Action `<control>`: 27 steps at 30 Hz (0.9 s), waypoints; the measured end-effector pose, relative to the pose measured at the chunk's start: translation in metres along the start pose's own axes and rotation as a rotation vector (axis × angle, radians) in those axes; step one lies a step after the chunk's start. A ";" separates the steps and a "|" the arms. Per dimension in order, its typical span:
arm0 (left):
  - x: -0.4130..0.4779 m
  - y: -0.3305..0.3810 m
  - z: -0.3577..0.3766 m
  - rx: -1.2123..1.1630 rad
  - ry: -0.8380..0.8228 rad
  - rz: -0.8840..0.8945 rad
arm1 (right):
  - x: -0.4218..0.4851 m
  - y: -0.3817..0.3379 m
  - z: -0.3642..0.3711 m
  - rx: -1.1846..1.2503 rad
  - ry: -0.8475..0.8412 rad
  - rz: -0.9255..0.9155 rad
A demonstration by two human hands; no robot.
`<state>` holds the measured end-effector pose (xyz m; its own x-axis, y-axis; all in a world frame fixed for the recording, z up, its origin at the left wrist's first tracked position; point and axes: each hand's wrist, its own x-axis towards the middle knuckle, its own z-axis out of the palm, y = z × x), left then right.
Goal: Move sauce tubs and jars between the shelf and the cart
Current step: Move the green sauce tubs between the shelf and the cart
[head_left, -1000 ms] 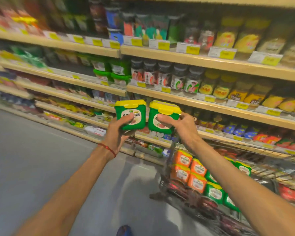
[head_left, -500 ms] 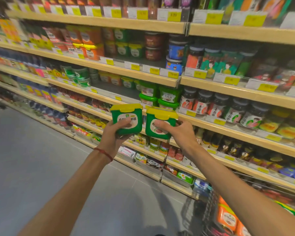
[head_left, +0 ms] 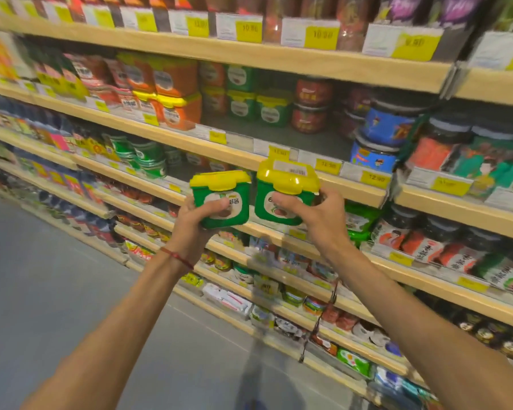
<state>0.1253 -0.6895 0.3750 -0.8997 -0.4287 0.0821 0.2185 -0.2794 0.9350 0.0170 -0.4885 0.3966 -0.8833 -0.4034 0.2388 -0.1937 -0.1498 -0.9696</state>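
**A:** What did the hands hold?
**B:** The left hand [head_left: 196,221] gripped the left tub [head_left: 224,199] and the right hand [head_left: 313,216] gripped the right tub [head_left: 282,199]. Both were green with yellow lids up, and a narrow gap lay between them.
**A:** Where, against the shelf edge [head_left: 237,152]?
**B:** Just in front of it and slightly below. Behind that edge was bare board, with stocked green tubs [head_left: 271,112] at the back, orange tubs [head_left: 175,105] to the left and blue jars [head_left: 379,143] to the right.

Centre frame: left tub [head_left: 222,192] green with a yellow lid, right tub [head_left: 288,180] matching. Red cord [head_left: 178,257] on the wrist, yellow price tags [head_left: 375,179], pale wooden shelf [head_left: 175,137].
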 end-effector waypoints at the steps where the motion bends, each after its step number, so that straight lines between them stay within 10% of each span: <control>1: 0.015 0.004 -0.005 0.016 -0.016 0.008 | 0.016 0.000 0.008 0.000 -0.003 -0.014; 27: 0.266 0.087 -0.129 0.220 -0.403 -0.003 | 0.161 0.009 0.158 0.036 0.386 -0.092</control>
<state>-0.0467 -0.9385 0.4335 -0.9850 -0.0478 0.1657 0.1688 -0.0721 0.9830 -0.0598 -0.6976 0.4347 -0.9598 -0.0192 0.2799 -0.2703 -0.2039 -0.9409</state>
